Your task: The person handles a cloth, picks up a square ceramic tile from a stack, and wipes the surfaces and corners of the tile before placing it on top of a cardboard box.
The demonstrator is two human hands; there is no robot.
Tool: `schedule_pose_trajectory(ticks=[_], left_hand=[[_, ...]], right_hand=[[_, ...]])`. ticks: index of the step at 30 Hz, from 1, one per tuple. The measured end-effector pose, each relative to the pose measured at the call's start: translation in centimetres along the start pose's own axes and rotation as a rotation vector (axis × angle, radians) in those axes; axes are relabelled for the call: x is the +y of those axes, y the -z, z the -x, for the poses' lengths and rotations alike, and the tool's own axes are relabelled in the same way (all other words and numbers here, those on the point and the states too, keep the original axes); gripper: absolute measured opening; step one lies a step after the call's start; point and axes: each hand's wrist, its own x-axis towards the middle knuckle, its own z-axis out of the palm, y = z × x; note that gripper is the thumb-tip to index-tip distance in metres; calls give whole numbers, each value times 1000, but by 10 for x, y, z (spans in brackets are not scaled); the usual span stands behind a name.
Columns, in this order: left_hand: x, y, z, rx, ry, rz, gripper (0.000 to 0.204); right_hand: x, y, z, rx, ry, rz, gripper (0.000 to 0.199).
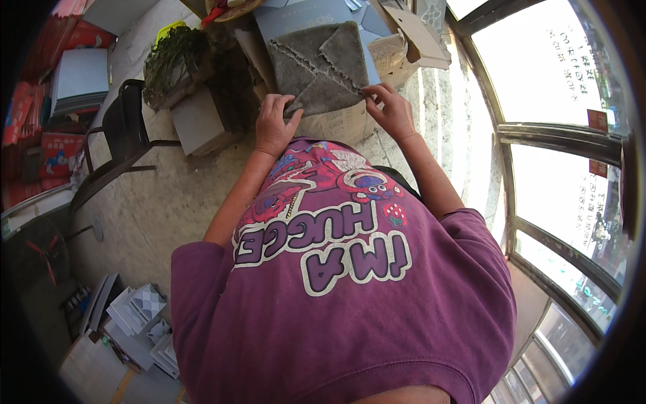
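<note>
A grey, square, felt-like cloth piece (pixel 321 66) lies in front of me, its flaps folded inward with rough, fuzzy edges along the diagonal seams. It rests on top of a cardboard box (pixel 336 125). My left hand (pixel 274 122) is at its near left corner, fingers bent over the edge and thumb by the near side. At the right edge, my right hand (pixel 391 113) pinches the cloth between thumb and forefinger.
Blue-grey boxes (pixel 286 19) and an opened carton (pixel 420 37) stand behind the cloth. To the left are a small carton (pixel 198 121), dark green leafy bundles (pixel 173 67) and a dark chair (pixel 121 128). Windows (pixel 545 60) line the right side.
</note>
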Motion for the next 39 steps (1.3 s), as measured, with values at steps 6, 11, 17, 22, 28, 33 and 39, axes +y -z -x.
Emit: schedule_pose_trajectory(ticks=[6, 11, 17, 22, 28, 33, 39], left_hand=[[-8, -9, -5, -55, 58, 17, 20], [-10, -8, -8, -52, 38, 31, 19], [-10, -4, -7, -58, -47, 41, 21], [-8, 2, -6, -101, -131, 43, 22], [-1, 16, -10, -282, -320, -21, 19], [4, 20, -11, -308, -351, 48, 21], [-2, 6, -6, -155, -74, -38, 23]], right_hand=[[-12, -19, -50, 4, 54, 97, 20], [-18, -45, -78, 42, 78, 245, 17], [-7, -36, -90, -70, 38, 172, 14], [10, -21, -96, -65, -199, -16, 19], [77, -6, -96, 211, -697, -702, 23], [94, -1, -94, 571, -463, -337, 25], [13, -14, -107, 171, 60, -86, 25]])
